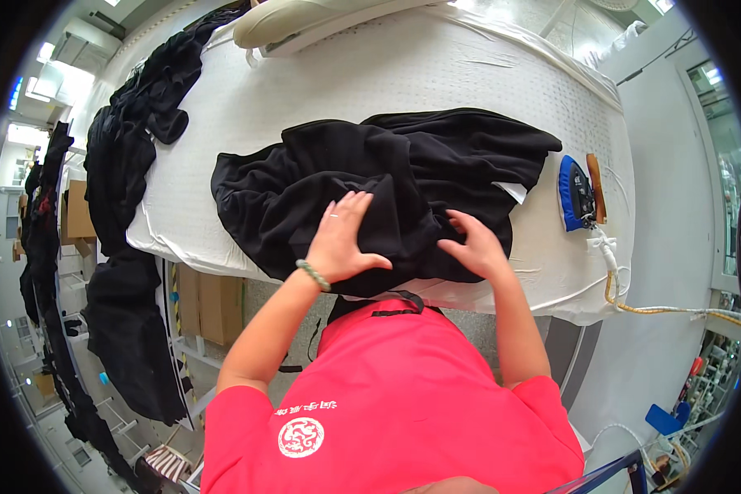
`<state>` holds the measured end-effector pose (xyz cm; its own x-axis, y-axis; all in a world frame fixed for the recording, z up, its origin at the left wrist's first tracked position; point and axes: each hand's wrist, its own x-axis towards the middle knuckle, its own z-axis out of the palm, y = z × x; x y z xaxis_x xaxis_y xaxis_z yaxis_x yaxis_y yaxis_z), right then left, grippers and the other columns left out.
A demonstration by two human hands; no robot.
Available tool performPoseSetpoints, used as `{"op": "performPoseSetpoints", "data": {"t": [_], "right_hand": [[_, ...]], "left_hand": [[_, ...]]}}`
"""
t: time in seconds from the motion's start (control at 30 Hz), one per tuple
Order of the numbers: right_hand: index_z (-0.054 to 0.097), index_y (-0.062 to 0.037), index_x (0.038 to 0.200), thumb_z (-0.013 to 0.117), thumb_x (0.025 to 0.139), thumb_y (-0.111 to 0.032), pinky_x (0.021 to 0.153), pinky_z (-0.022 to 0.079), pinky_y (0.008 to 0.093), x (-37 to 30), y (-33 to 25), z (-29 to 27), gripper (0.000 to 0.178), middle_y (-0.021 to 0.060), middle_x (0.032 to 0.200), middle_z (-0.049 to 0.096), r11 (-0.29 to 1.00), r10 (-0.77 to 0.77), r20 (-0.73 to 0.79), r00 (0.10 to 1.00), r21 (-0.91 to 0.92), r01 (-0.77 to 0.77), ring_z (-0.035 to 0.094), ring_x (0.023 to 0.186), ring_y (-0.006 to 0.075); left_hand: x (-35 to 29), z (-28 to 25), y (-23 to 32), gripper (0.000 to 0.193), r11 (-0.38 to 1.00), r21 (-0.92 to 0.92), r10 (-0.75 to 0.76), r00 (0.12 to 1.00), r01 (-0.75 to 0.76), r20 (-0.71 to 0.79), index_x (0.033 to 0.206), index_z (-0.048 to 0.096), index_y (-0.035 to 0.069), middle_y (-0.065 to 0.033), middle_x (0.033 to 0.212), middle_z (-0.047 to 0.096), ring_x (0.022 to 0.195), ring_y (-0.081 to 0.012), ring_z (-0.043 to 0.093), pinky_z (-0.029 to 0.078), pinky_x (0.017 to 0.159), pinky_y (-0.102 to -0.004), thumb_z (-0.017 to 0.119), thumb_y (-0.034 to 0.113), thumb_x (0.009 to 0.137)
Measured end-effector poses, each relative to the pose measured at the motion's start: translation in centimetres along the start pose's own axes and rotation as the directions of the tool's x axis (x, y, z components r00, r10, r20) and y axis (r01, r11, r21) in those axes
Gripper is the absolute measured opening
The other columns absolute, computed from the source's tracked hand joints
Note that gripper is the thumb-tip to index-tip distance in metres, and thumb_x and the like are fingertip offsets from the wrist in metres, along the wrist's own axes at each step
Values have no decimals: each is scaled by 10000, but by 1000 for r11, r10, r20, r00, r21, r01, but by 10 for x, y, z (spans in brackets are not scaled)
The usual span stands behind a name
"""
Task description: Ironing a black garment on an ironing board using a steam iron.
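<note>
A crumpled black garment lies across the white padded ironing table. My left hand rests flat on its near part, fingers spread, with a ring and a green bead bracelet at the wrist. My right hand presses on the cloth near the front edge, fingers bent into the fabric. A small white label shows at the garment's right side.
A blue iron stands on the table's right end, its cord trailing down. More black garments hang over the left end. A beige pad sits at the far edge. Cardboard boxes stand under the table.
</note>
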<state>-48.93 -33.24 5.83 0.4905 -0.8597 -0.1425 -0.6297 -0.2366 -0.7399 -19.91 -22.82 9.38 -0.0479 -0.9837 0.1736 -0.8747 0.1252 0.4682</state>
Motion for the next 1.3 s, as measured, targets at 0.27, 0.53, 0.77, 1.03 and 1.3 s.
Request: {"op": "performPoseSetpoints", "data": {"t": [0.27, 0.53, 0.77, 1.03, 1.3], "right_hand": [[691, -47, 1173, 712, 898, -114, 679, 512, 335, 5, 2, -1, 284, 55, 777, 672, 995, 92, 122, 988, 29, -96, 639, 717, 162], [706, -2, 1093, 737, 890, -179, 773, 530, 357, -27, 55, -31, 271, 151, 867, 727, 994, 69, 220, 973, 72, -87, 693, 811, 208], [705, 41, 1104, 749, 926, -269, 793, 534, 346, 12, -18, -25, 361, 148, 956, 756, 978, 197, 376, 905, -7, -210, 696, 829, 211], [733, -4, 1081, 645, 1025, -218, 606, 541, 298, 15, -104, -111, 238, 40, 931, 733, 912, 101, 297, 949, 354, -208, 664, 696, 136], [628, 74, 1270, 553, 1084, -277, 934, 574, 463, -142, -139, -205, 404, 235, 1217, 690, 530, 71, -596, 800, 701, 476, 708, 1060, 333]], "left_hand": [[1, -55, -24, 429, 902, -324, -359, 912, 284, -198, 1204, 685, 16, -157, 1089, 729, 1036, -290, 711, 544, 942, -367, 670, 103, 784], [-166, -249, -149, 609, 451, -871, -872, 114, -196, -477, 1398, 576, 26, -129, 1262, 666, 1187, -271, 623, 460, 1068, -460, 561, 504, 1021], [-217, -61, -105, 307, -217, -918, -947, 158, 333, 281, 978, 700, 97, -69, 969, 722, 989, -230, 700, 573, 851, -412, 709, 404, 970], [-160, -16, -127, 441, -223, -780, -851, 273, 585, 448, 1123, 662, 50, -137, 994, 726, 935, -254, 733, 597, 786, -381, 722, 455, 958], [-94, -33, -100, 448, -585, -775, -391, 754, 240, 528, 1224, 645, 58, -140, 1189, 715, 1084, -317, 695, 573, 922, -457, 550, 460, 1049]]}}
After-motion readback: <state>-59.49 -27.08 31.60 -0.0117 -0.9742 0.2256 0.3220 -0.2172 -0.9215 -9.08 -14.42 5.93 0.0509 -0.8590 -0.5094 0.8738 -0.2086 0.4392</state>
